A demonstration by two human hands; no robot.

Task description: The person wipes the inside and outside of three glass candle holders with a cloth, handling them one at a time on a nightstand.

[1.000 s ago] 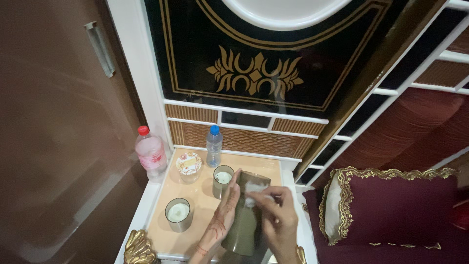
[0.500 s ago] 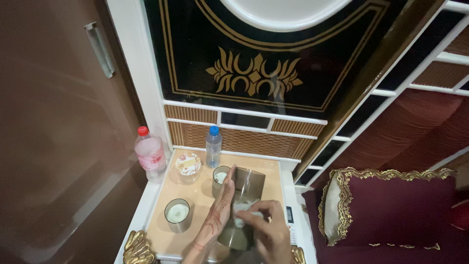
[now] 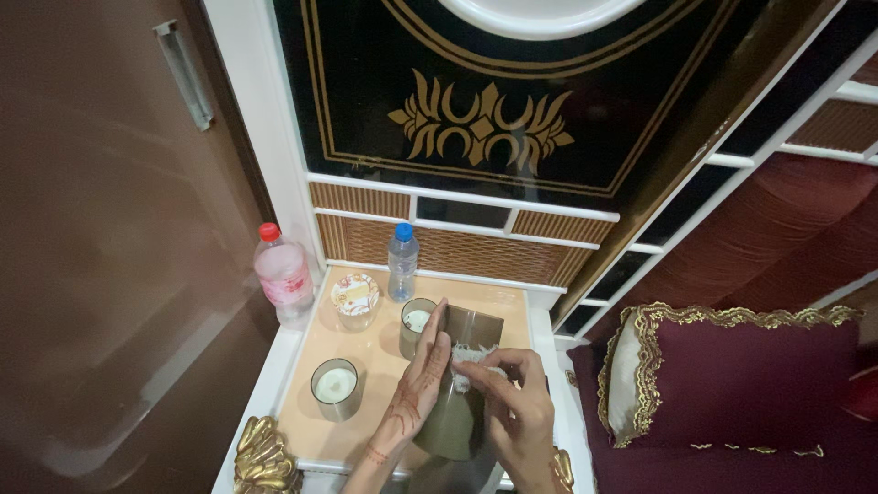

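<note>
While a black headboard panel [image 3: 476, 101] with gold ornament fills the far wall and a maroon cushion [image 3: 732, 384] with gold trim sits at the right, a person works over a small peach-topped bedside table [image 3: 384, 389] with a white rim, seen from above. On the near middle of that table stands a tall olive-grey metal container [image 3: 462, 393], the object in hand. Left hand [image 3: 416, 389], marked with reddish henna lines, lies flat against the container's left side, fingers straight and together, bracing rather than gripping it. Right hand [image 3: 512, 402] curls over the container's upper face, thumb and forefingers pinched on a small white cloth or wad [image 3: 476, 357] pressed to the surface. Judging by this, wiping of the container appears under way, with the cloth near the top and the lower part seemingly yet to be covered; how clean the surface is cannot be told. Further out, a pink-labelled plastic bottle [image 3: 283, 274] with a red cap stands at the far left off the table's edge, and a smaller clear bottle [image 3: 402, 263] with a blue cap stands at the far side. Three short cups complete the scene: a patterned one [image 3: 355, 300] near the bottles, a metal cup [image 3: 416, 325] of white contents just beside the left fingertips, and another metal cup [image 3: 335, 388] at the near left, all apparently untouched
</note>
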